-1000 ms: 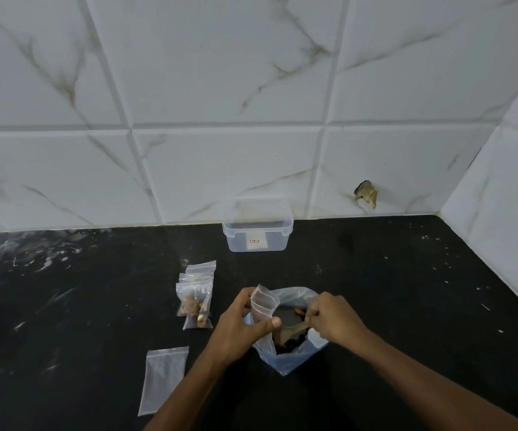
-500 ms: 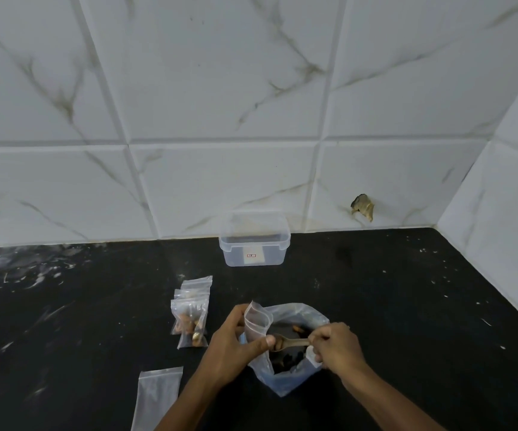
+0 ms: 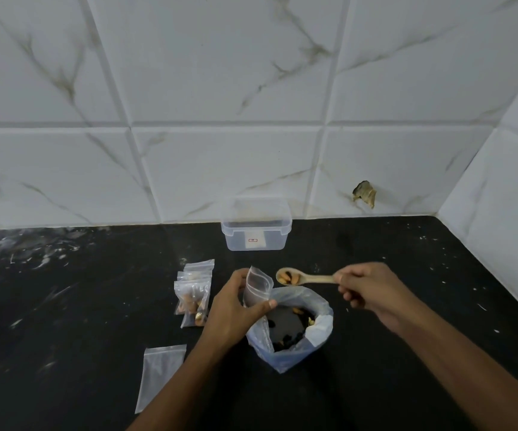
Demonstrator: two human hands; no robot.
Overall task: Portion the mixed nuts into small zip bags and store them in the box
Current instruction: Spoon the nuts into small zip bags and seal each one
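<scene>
A black, speckled counter (image 3: 407,275) runs to a white marble-look tiled wall (image 3: 220,73), where the clear box (image 3: 256,227) stands far from the hands, lidless as far as can be seen. The left hand (image 3: 233,309) pinches an empty small zip bag (image 3: 256,289) upright between thumb and fingers, above the near rim of the big nut bag (image 3: 295,334). The right hand (image 3: 372,289), fingers clamped on the handle, holds a wooden spoon (image 3: 301,278) loaded with nuts just right of that mouth. Left lie filled bags (image 3: 194,293), at least 2; 1 empty bag (image 3: 160,373) waits nearer. I judge portioning midway: nothing boxed yet.
</scene>
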